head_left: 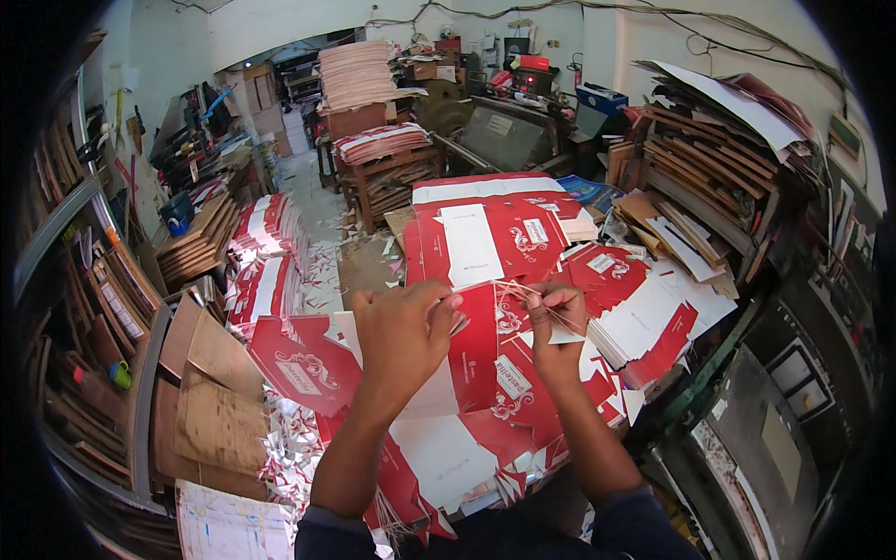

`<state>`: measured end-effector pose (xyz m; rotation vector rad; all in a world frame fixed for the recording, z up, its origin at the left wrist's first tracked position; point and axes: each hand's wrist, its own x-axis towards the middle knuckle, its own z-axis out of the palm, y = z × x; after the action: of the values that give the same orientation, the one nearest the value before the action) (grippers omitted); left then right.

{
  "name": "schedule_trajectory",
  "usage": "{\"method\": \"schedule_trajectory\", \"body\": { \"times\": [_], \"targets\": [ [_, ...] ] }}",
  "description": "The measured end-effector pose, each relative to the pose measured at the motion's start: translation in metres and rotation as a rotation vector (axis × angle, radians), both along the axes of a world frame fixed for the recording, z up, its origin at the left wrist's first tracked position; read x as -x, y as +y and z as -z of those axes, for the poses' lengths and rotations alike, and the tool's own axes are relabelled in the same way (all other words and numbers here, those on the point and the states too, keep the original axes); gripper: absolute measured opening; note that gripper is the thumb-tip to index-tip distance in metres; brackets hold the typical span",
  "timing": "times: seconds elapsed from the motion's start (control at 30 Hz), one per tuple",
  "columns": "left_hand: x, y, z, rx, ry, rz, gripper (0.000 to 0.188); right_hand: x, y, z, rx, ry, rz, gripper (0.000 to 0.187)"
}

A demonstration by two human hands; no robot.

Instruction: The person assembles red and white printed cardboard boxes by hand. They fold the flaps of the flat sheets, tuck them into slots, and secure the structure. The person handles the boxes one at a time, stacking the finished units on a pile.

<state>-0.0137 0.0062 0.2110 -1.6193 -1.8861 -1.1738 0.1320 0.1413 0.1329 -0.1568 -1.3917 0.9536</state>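
L hand (401, 327) & R hand (558, 322) both up over a pile of red-and-white printed card sheets (474, 350), well apart, forearms slanting up from dark blue sleeves (331, 534) at the lower edge. L hand: back of hand to cam., fingers curled, thumb bent in near forefinger; a pale sliver shows at the tips, can't tell if they're clamped on it. R hand: thumb & fingers together, clamped on thin pale strips (511, 287); strips stick out toward L hand, w/ loose ends below the fingers too.

Room/edges: sheets lie b/w & beneath the hands, some overlapping askew, near edge ragged close to the body. L side: a red card panel w/ white scrollwork (301, 359) juts out past L forearm, near brown wooden boards (219, 411) leaning upright; white-and-red paper scraps (291, 453) heaped below. Beyond, a pale scrap-strewn floor strip (322, 201) runs to the back, alongside bundled red-and-white card stacks (269, 245). R side: a fanned white-and-red card stack (644, 317) near R hand, then a dark metal machine (761, 439), well apart from R forearm.
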Motion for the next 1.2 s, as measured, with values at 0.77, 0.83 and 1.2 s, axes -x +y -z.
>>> {"method": "schedule_trajectory", "body": {
  "times": [0.77,0.83,1.2],
  "targets": [
    [-0.008,-0.009,-0.002,-0.018,0.038,0.055,0.016,-0.003,0.013,-0.034,0.654,0.567,-0.324,0.025],
    [-0.008,-0.007,-0.004,0.009,0.042,0.017,0.018,-0.021,0.009,-0.054,0.544,0.764,-0.204,0.026],
    [0.001,-0.001,-0.004,0.137,-0.184,0.14,0.021,-0.033,-0.065,-0.08,0.0,-0.729,-0.322,0.03]
  ]
}}
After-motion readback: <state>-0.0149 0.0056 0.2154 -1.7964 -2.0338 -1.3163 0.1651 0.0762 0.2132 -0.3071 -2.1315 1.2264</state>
